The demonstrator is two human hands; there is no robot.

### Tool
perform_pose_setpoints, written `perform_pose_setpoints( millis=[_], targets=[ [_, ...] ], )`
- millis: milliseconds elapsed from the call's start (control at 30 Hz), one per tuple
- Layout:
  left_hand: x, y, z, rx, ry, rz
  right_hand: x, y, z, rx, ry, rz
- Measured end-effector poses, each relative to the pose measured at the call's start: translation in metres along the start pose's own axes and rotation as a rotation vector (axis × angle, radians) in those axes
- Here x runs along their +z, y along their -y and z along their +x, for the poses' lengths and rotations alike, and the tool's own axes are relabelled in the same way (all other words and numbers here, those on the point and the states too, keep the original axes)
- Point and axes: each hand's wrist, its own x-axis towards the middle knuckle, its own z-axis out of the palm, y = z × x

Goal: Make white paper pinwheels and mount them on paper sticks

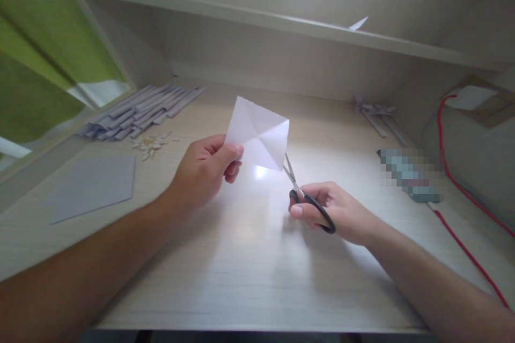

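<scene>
L hand (204,165) pinches the paper (258,131) over the bench (241,273) by one side, prob. so the other side's free, w/ R hand (341,210) holding the scissors (297,188), a bit open, near that edge.

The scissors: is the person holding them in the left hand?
No, the scissors are in the right hand, while the left hand pinches the creased white paper.

No lettering, label, brand, number or sign can be read anywhere in view.
</scene>
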Motion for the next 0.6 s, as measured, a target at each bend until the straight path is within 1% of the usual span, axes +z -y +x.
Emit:
perform_pose_setpoints(
  millis=[200, 500, 600],
  targets=[
    [0.0003, 0.0005, -0.0004, -0.025, 0.012, 0.031, 0.0020, -0.0030, -0.0006, 0.047, 0.038, 0.002],
    [-0.0002, -0.0005, -0.0007, -0.035, 0.064, 0.059, 0.0019, -0.0034, -0.0010, 0.058, 0.040, -0.008],
    [-0.0004, -0.0013, -0.0011, -0.038, 0.061, 0.064, 0.0015, -0.0049, -0.0008, 0.051, 0.039, -0.006]
  ],
)
